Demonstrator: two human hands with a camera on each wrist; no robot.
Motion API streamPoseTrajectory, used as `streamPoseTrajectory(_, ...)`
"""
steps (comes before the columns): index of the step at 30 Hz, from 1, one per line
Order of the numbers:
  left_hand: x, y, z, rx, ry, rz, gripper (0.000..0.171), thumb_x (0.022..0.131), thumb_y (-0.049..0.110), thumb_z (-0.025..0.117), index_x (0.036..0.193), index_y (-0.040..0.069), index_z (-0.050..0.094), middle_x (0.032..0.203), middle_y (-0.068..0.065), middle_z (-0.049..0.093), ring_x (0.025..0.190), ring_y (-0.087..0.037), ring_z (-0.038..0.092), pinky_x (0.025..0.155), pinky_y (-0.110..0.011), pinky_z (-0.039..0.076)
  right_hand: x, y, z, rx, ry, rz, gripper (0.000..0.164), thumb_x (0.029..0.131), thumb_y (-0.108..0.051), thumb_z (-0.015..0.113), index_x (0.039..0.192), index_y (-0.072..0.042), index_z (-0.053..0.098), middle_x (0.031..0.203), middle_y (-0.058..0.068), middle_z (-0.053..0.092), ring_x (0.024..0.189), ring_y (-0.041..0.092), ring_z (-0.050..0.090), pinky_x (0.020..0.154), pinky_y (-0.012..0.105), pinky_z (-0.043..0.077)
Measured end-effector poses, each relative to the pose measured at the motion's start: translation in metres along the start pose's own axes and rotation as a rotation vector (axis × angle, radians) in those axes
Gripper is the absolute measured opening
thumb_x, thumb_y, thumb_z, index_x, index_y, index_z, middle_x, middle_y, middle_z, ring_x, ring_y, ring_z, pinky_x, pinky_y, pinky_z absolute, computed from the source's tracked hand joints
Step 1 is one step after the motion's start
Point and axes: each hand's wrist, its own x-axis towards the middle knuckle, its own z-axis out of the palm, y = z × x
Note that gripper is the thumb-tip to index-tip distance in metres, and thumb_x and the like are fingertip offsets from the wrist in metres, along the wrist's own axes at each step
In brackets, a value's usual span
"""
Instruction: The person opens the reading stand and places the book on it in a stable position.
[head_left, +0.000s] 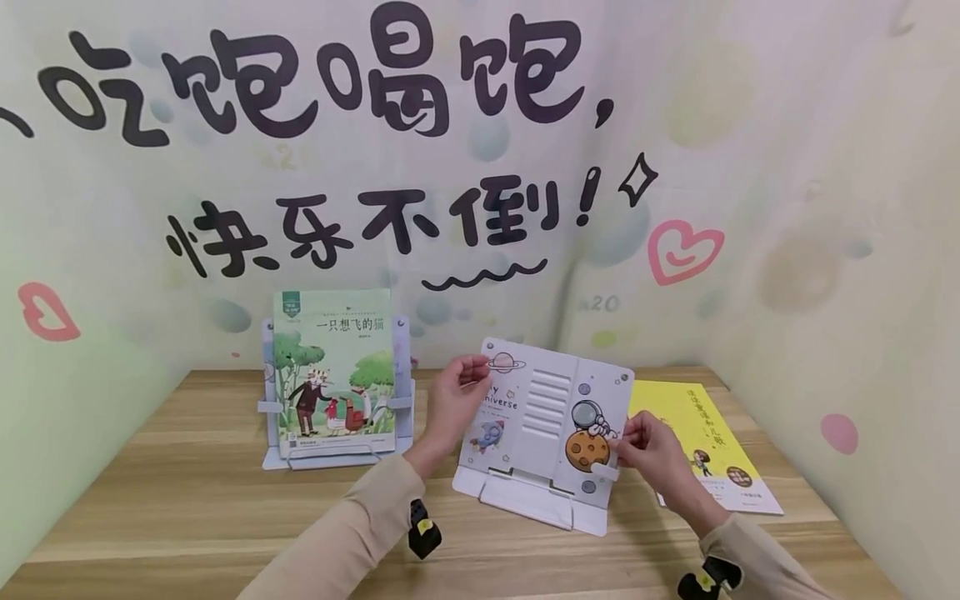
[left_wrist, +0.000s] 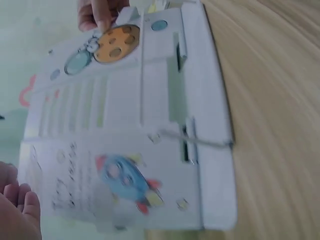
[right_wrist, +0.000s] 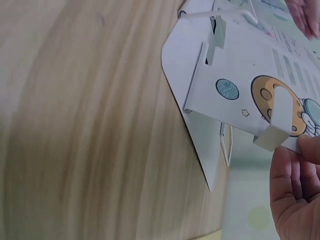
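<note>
A white book stand (head_left: 547,433) with an astronaut, planet and rocket print stands tilted on the table, its slotted back panel raised from the base. My left hand (head_left: 459,400) is at the stand's upper left edge, fingertips on the border near the ringed planet. On the opposite side my right hand (head_left: 660,454) pinches the right edge, with the thumb in front beside the orange planet. A small white side clip (right_wrist: 280,120) juts out just by those right fingers. The wire page holder (head_left: 525,504) lies along the stand's front lip.
To the left, a second stand (head_left: 402,375) holds up a green picture book (head_left: 337,367). A yellow book (head_left: 701,433) lies flat to the right, partly behind the right hand. The wooden table (head_left: 187,517) ends at a printed cloth backdrop (head_left: 510,317).
</note>
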Motion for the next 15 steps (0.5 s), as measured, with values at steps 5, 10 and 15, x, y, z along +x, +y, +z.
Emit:
streamPoseTrajectory(5, -0.003, 0.017, 0.018, 0.013, -0.128, 0.157, 0.027, 0.085, -0.004, 0.067, 0.112, -0.004, 0.065, 0.111, -0.021, 0.07, 0.105, -0.034, 0.067, 0.092, -0.036, 0.057, -0.01, -0.004, 0.01, 0.039, 0.038, 0.013, 0.018, 0.09, 0.001, 0.064, 0.097, 0.005, 0.048, 0.084, 0.006, 0.057, 0.077, 0.012, 0.059, 0.067, 0.022, 0.06)
streamPoseTrajectory(10, -0.006, 0.032, 0.038, 0.127, -0.213, 0.301, 0.032, 0.085, 0.0, 0.068, 0.117, 0.0, 0.065, 0.12, -0.016, 0.068, 0.115, -0.03, 0.064, 0.101, -0.038, 0.052, -0.022, -0.011, 0.019, 0.061, 0.083, 0.004, 0.017, 0.088, 0.003, 0.065, 0.095, 0.004, 0.049, 0.084, 0.007, 0.06, 0.077, 0.012, 0.062, 0.067, 0.023, 0.06)
streamPoseTrajectory(15, -0.008, 0.045, 0.052, 0.262, -0.281, 0.482, 0.034, 0.086, 0.004, 0.069, 0.12, 0.002, 0.065, 0.126, -0.012, 0.067, 0.124, -0.026, 0.06, 0.11, -0.034, 0.046, -0.035, -0.018, 0.027, 0.064, 0.109, -0.069, 0.017, 0.086, 0.006, 0.066, 0.091, 0.004, 0.05, 0.085, 0.012, 0.062, 0.072, 0.008, 0.059, 0.066, 0.025, 0.06)
